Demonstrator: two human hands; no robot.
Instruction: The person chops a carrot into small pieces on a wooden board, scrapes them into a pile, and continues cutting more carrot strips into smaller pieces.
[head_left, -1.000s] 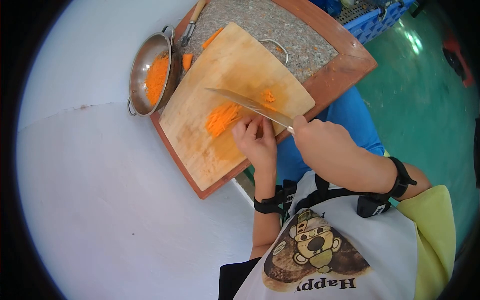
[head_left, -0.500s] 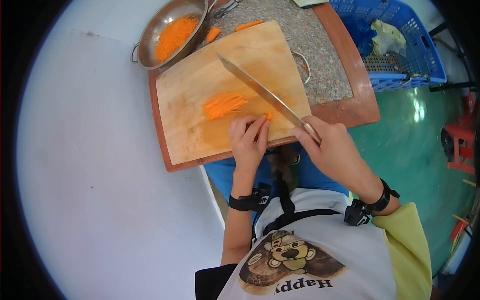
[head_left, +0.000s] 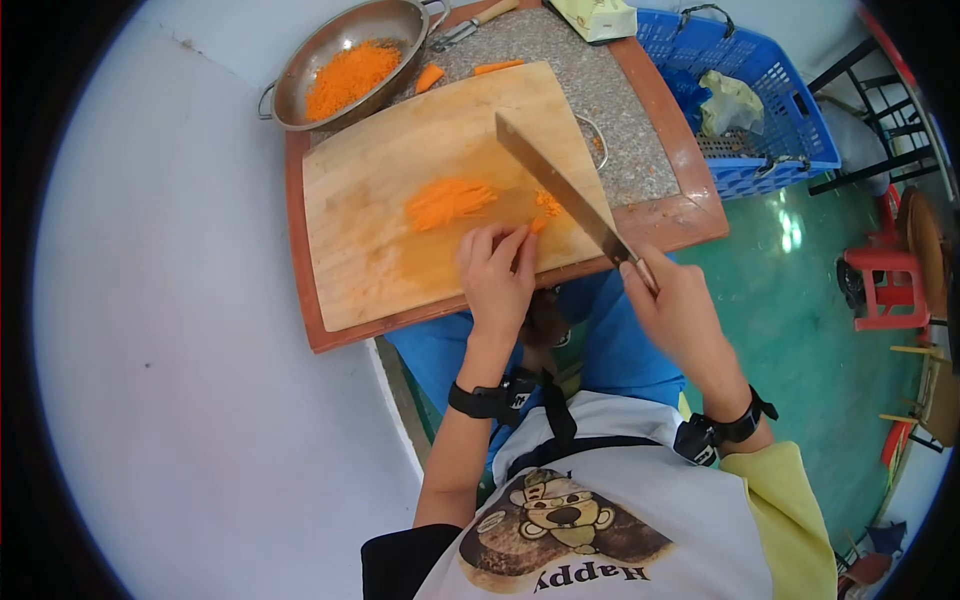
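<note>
My left hand (head_left: 498, 275) is closed, its fingertips pinching a small bunch of carrot sticks (head_left: 536, 226) against the wooden cutting board (head_left: 350, 270). Wrapped round the handle of a broad kitchen knife (head_left: 560, 187), my right hand (head_left: 672, 305) sits past the board's near right edge. The blade slants up and left across the board, just right of the held sticks and apart from my left fingers. Small diced carrot bits (head_left: 547, 203) lie between the blade and those fingers. Beyond my left hand is a loose pile of carrot strips (head_left: 447, 202).
A metal pan (head_left: 290, 92) of shredded carrot stands at the back left. Behind the board lie a carrot chunk (head_left: 429, 78), a carrot length (head_left: 498, 68) and a wooden-handled tool (head_left: 478, 23). Right of the table are a blue basket (head_left: 780, 178) and a red stool (head_left: 885, 280).
The knife has shifted right relative to the held carrot, exposing diced bits beside it. My left hand keeps its pinch. The camera view has shifted, showing more on the right.
</note>
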